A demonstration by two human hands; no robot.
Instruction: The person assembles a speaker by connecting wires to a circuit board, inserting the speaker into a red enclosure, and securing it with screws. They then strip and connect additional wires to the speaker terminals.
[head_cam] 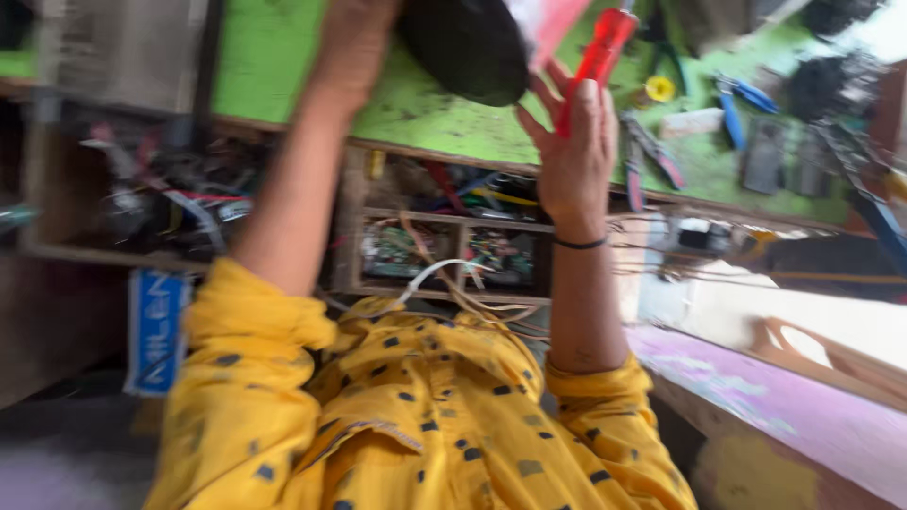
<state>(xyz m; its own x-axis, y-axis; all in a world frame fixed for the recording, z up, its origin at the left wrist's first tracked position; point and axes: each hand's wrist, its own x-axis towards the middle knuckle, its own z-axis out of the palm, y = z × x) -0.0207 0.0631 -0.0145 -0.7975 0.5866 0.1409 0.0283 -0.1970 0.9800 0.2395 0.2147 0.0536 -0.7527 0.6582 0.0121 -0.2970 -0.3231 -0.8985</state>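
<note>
Up at the far edge of the view, both of our hands are raised over the green workbench (283, 57). Our right hand (570, 142) is clenched around a red-handled tool (598, 57), thumb pressed along the handle, and the tool points up and away toward the far side; its tip runs out of view. Our left hand (354, 33) is pressed against the left side of a dark rounded object (463, 47), which sits between the two hands and just left of the red handle; the fingers are cut off by the top edge, so we cannot tell whether they grip it or merely steady it. A thin dark band (581, 244) circles our right wrist, and yellow spotted sleeves (425, 416) fill the near part of the scene. To the right on the bench lie blue-handled pliers (742, 99), another pair of pliers with dark red grips (652, 151) and a small yellow roll (659, 89). Below the bench, open wooden compartments (453, 250) hold green circuit boards and tangled wires. Near right stands a purple-painted surface (756, 387). Everything is blurred.
</note>
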